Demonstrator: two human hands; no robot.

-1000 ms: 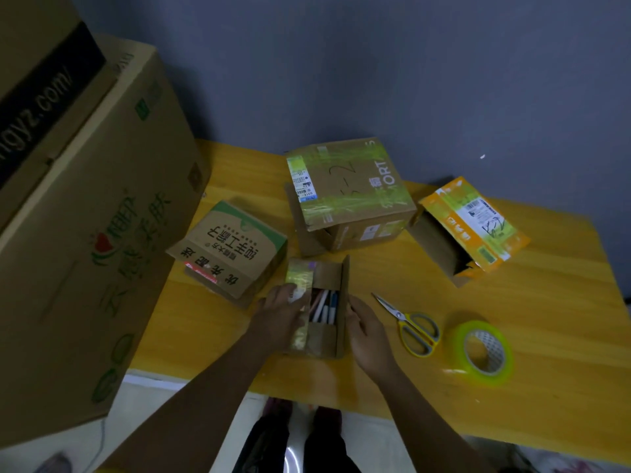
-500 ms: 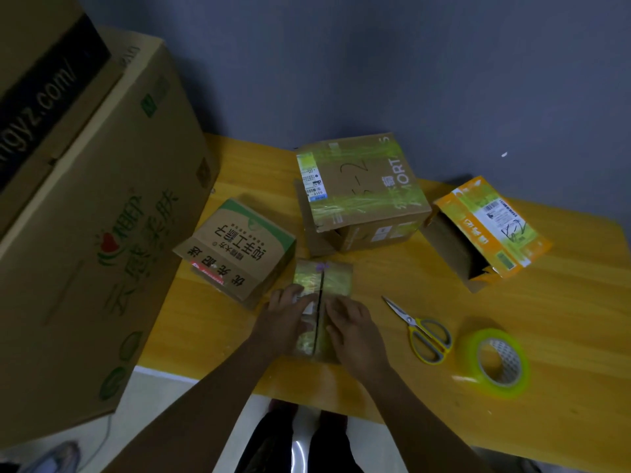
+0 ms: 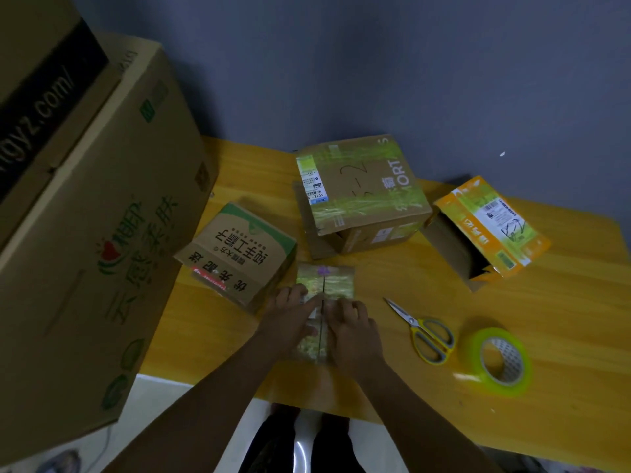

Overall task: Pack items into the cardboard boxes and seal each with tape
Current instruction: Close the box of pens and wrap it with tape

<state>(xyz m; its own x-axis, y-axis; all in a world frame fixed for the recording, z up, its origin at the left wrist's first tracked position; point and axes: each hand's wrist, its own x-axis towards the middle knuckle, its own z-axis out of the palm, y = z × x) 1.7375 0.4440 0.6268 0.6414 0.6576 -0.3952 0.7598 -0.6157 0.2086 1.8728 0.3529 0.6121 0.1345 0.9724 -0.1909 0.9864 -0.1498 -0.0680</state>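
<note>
At the near edge of the table [image 3: 563,397], the left hand [image 3: 290,319] and right hand [image 3: 351,331] press flat-fingered on a small box [image 3: 336,285], keeping its flaps together for sealing, with scissors [image 3: 423,331] and tape roll [image 3: 500,361] close by, other boxes [image 3: 362,196] behind.

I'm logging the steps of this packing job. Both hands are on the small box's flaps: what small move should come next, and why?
Probably keep the left hand pressing the small box shut and send the right hand to the tape. The flaps meet at the seam, no fresh strip shows across it, and the roll lies beyond the scissors.
</note>
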